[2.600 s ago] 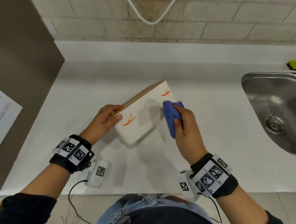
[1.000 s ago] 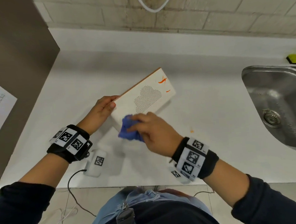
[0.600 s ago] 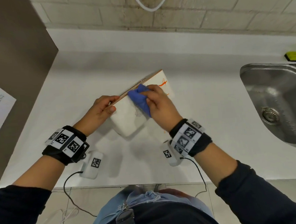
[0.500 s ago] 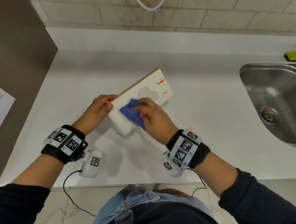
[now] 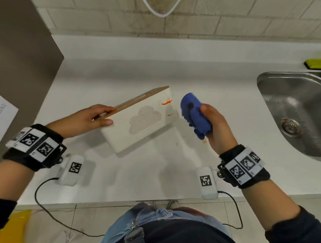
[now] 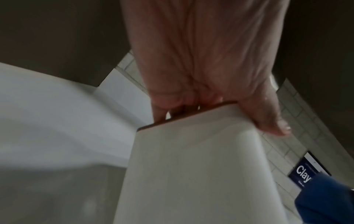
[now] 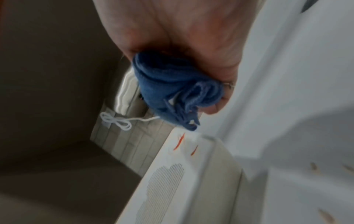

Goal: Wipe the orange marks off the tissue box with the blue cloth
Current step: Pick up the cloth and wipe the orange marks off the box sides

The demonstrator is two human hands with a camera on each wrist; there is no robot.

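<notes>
A white tissue box [image 5: 138, 121] with a dotted cloud and a wooden top edge lies tilted on the white counter [image 5: 141, 179]. Two orange marks [image 5: 167, 102] show near its right end, also in the right wrist view [image 7: 179, 144]. My left hand [image 5: 91, 119] grips the box's left end, thumb on its face and fingers over the wooden edge [image 6: 184, 116]. My right hand [image 5: 215, 125] holds the bunched blue cloth [image 5: 194, 117], lifted just right of the box and off its surface. In the right wrist view the blue cloth [image 7: 176, 92] hangs over the box's marked corner.
A steel sink [image 5: 299, 115] lies at the right, with a yellow-green sponge [image 5: 318, 64] behind it. A dark panel [image 5: 15, 61] with a paper sheet stands at the left. Small orange crumbs [image 5: 204, 142] dot the counter below the cloth. A white cable [image 5: 164, 11] hangs on the brick wall.
My right hand rubbed the cloth over the box's left and middle face, then moved right and lifted off past its right end. The left orange mark is gone. The left hand kept its grip.
</notes>
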